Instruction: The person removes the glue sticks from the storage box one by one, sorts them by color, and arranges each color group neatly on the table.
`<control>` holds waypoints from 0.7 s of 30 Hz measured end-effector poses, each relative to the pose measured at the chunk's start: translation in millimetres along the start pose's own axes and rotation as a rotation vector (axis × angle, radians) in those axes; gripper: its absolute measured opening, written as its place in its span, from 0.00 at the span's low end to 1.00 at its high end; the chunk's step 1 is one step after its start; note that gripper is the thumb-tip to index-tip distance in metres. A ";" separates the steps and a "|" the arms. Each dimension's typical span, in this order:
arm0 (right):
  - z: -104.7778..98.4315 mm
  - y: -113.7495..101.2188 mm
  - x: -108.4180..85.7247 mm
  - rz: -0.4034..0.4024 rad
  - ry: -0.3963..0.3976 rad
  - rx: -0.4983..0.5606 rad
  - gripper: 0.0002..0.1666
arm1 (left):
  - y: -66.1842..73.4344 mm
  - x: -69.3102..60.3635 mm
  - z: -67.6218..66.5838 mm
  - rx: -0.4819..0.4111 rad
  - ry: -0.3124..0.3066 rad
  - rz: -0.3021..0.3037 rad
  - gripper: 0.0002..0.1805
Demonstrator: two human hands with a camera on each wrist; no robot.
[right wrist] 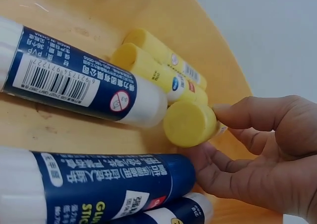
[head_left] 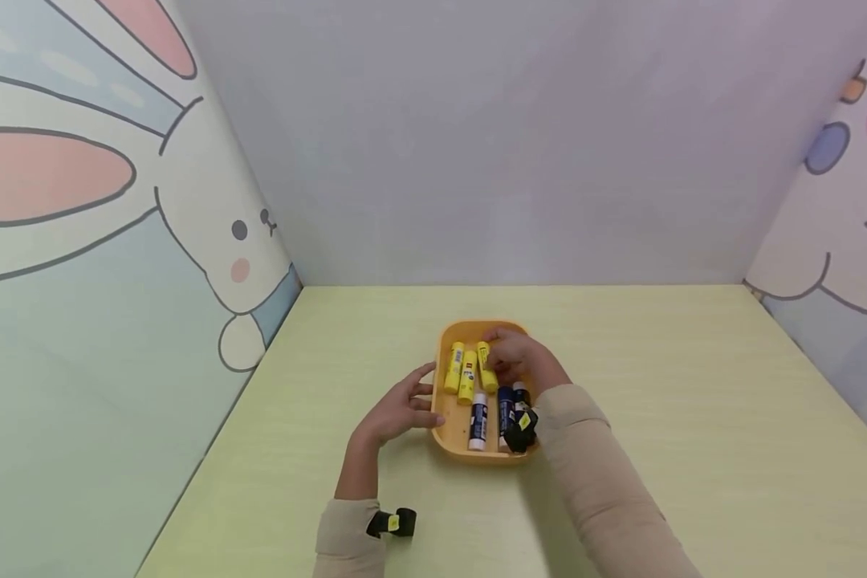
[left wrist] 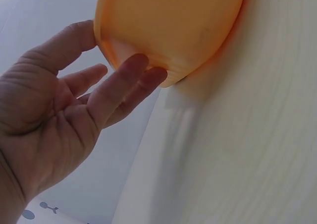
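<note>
While right hand [head_left: 518, 354] pinches yellow gluestick [right wrist: 189, 124], left hand [head_left: 397, 409] touches tray [head_left: 477, 457].

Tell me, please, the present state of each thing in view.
Orange tray: upright on the table.
Leftmost yellow glue stick: lying in tray.
Middle yellow glue stick: lying in tray.
Rightmost yellow glue stick: pinched by the right hand.
Three blue glue sticks: lying in tray.
Left hand: touching the tray's side.

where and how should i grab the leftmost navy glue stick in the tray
Likely best across the middle of its barrel, from straight above: the leftmost navy glue stick lies flat, its round long sides exposed, with bare floor of the orange tray to its left and a gap before the blue-capped glue stick to its right.
</note>
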State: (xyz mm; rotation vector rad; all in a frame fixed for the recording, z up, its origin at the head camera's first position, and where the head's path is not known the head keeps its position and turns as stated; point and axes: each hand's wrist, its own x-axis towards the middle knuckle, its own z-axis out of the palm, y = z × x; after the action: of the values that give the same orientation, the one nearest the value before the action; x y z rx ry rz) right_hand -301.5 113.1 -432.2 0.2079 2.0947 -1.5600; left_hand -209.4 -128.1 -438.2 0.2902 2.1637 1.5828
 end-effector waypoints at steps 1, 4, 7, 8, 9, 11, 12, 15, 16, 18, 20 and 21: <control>-1.1 0.0 -1.3 -0.005 -0.006 -0.015 0.34 | 0.0 -0.1 0.4 0.006 -0.003 0.001 0.46; -3.8 -1.5 -5.9 -0.005 -0.018 -0.043 0.35 | -0.3 -0.7 0.8 0.025 -0.006 0.009 0.44; -5.2 -4.8 -10.7 -0.004 -0.036 -0.044 0.35 | -1.0 -0.7 0.1 0.017 -0.003 0.012 0.44; -5.1 -6.3 -12.4 -0.002 -0.042 -0.041 0.35 | -1.7 -0.7 -0.4 0.013 -0.001 0.013 0.44; -5.1 -7.6 -14.2 -0.004 -0.050 -0.040 0.35 | -2.3 -0.5 -0.9 0.013 0.003 0.010 0.44; -5.3 -9.7 -17.7 -0.012 -0.070 -0.027 0.35 | -3.4 0.0 -1.6 0.006 0.001 0.012 0.44; -5.4 -10.3 -19.6 -0.017 -0.080 -0.021 0.35 | -3.6 0.1 -2.0 0.000 -0.002 0.017 0.44; -6.6 -9.7 -24.0 -0.041 -0.112 -0.010 0.36 | -4.6 -0.1 -2.6 -0.020 -0.016 0.031 0.44; -7.1 -9.2 -25.6 -0.048 -0.119 -0.005 0.36 | -4.5 -0.8 -2.8 -0.033 -0.023 0.036 0.44; -8.3 -8.4 -30.0 -0.068 -0.128 -0.011 0.37 | 2.1 -5.8 -2.7 -0.047 -0.038 0.042 0.45; -9.7 -7.6 -35.2 -0.095 -0.144 -0.014 0.38 | 1.1 -6.1 -2.8 -0.050 -0.040 0.042 0.44; -10.4 -7.3 -37.2 -0.107 -0.150 -0.013 0.38 | 0.9 -6.3 -2.8 -0.049 -0.040 0.042 0.44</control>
State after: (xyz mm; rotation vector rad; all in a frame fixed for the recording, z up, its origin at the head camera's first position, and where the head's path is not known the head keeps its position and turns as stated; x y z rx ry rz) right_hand -276.0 127.0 -405.8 -0.0262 2.0271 -1.5719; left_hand -205.3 -132.8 -435.3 0.3503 2.0988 1.6362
